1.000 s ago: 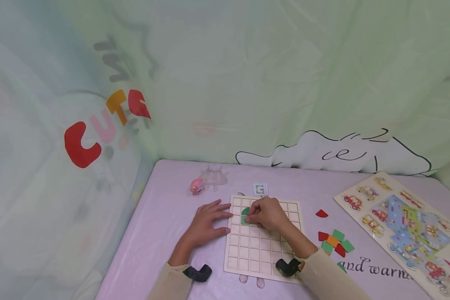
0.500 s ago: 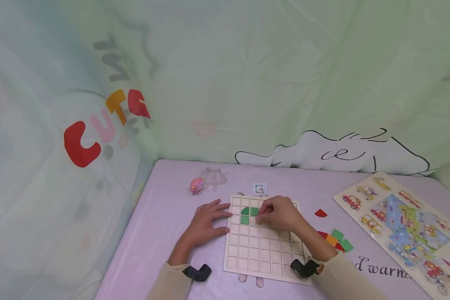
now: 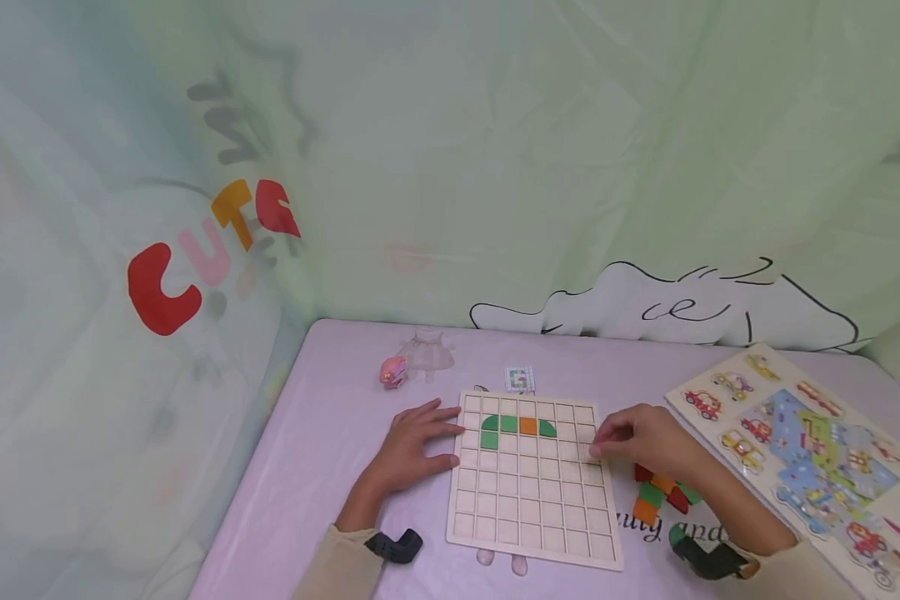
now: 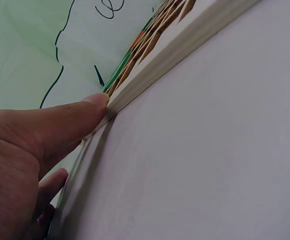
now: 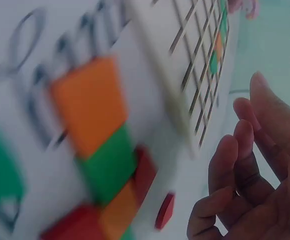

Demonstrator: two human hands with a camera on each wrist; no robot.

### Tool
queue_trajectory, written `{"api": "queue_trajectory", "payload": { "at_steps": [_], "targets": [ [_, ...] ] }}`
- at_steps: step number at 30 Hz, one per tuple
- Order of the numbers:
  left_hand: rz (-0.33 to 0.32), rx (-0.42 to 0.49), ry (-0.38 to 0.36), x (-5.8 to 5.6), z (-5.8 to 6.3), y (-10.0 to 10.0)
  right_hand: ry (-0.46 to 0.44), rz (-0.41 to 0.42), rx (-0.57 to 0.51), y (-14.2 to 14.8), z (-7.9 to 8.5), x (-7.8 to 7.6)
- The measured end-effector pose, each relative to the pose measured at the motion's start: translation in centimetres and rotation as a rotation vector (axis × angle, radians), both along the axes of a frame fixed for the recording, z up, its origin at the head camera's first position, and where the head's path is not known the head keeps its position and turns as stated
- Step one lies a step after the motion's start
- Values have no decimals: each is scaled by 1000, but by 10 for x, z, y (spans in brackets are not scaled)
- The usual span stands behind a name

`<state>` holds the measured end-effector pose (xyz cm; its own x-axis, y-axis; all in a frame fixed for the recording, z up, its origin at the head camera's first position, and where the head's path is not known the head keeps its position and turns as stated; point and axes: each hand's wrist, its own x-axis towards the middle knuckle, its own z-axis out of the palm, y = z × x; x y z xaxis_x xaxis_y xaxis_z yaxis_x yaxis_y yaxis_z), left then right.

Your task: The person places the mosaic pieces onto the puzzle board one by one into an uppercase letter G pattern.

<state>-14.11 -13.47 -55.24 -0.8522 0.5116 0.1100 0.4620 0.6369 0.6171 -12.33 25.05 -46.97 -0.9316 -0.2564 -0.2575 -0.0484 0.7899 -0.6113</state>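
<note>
A pale wooden grid board (image 3: 528, 500) lies on the table. Near its top left is a short row of flat pieces: a rounded green piece (image 3: 491, 423), a green square (image 3: 508, 424), an orange square (image 3: 528, 426) and another rounded green piece (image 3: 547, 428). One more green square (image 3: 490, 440) sits under the row's left end. My left hand (image 3: 412, 450) rests with spread fingers at the board's left edge, the thumb (image 4: 92, 107) touching the side. Off the right edge, my right hand (image 3: 645, 442) hovers with loosely bent fingers and nothing between them.
A pile of red, green and orange pieces (image 3: 646, 510) lies partly behind my right hand. Further right is a wooden vehicle puzzle (image 3: 757, 433). A small pattern card (image 3: 520, 378) and a pink toy (image 3: 393, 372) lie beyond the board.
My right hand has left the board and moved right toward the loose pieces. The orange square and the right-hand rounded green piece now show in the row. My left hand stays put.
</note>
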Motion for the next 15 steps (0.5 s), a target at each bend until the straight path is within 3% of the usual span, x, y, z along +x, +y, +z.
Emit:
{"api": "queue_trajectory", "payload": {
  "at_steps": [7, 15],
  "targets": [
    [-8, -3, 28, 0, -1, -1, 6, -10, 88, 44, -6, 12],
    [-6, 17, 20, 0, -1, 0, -50, -52, 173, 69, -10, 17]
  ]
}}
